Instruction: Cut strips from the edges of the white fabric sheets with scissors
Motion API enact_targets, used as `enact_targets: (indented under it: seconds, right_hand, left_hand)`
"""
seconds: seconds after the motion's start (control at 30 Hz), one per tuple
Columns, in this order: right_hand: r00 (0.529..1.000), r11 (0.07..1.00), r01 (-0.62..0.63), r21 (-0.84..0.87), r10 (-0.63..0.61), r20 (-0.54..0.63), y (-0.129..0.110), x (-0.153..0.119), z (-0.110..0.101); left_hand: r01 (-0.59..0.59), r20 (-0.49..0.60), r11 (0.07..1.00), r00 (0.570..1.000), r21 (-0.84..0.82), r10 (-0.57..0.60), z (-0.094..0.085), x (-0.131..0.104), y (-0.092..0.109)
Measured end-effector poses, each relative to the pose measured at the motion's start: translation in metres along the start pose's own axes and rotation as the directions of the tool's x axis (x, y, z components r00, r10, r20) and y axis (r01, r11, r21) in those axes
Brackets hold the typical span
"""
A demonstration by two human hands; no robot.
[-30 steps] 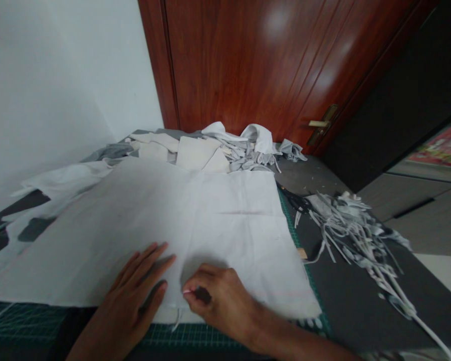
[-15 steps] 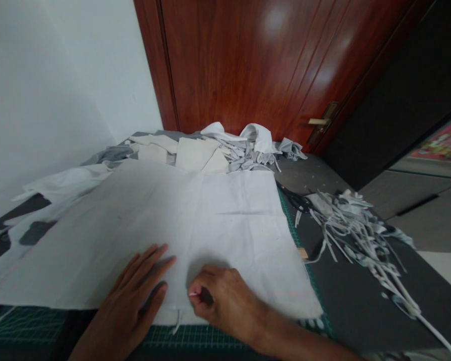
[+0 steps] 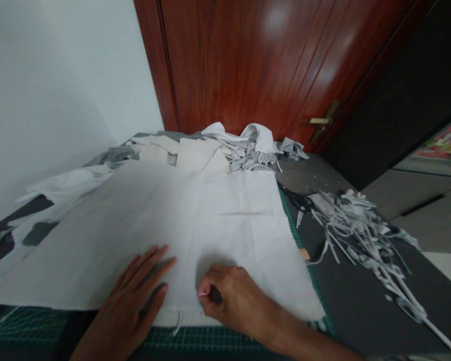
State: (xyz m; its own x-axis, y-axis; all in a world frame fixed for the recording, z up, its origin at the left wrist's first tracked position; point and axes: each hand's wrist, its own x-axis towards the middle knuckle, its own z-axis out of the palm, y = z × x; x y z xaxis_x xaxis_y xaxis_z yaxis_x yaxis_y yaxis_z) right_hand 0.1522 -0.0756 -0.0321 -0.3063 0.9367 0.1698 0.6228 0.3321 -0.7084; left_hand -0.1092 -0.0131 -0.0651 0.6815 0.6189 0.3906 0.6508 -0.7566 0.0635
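Note:
A large white cloth (image 3: 180, 220) lies spread flat over a green cutting mat (image 3: 210, 338). My left hand (image 3: 135, 301) presses palm down on the cloth near its front edge, fingers spread. Just to its right, my right hand (image 3: 231, 298) is closed around a small pink-white marker (image 3: 203, 294), perhaps tailor's chalk, whose tip touches the cloth. A faint pink line (image 3: 244, 213) runs across the cloth farther back.
Folded and crumpled pale fabric pieces (image 3: 225, 148) are piled at the table's far end by a red-brown door (image 3: 270, 65). Black scissors (image 3: 296, 199) and a heap of cut fabric strips (image 3: 364, 235) lie on the dark tabletop at right. A white wall stands at left.
My right hand has slid a little to the right along the cloth's front edge with the marker. My left hand stays pressed in place.

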Motion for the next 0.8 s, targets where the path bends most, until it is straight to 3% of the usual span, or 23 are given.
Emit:
enact_targets:
  seconds: [0.8]
  right_hand:
    - [1.0, 0.999, -0.008, -0.031, 0.009, 0.026, 0.0013, -0.0011, -0.0086]
  left_hand:
    - [0.004, -0.01, 1.0, 1.0, -0.001, -0.004, 0.0016, 0.0008, -0.0015]
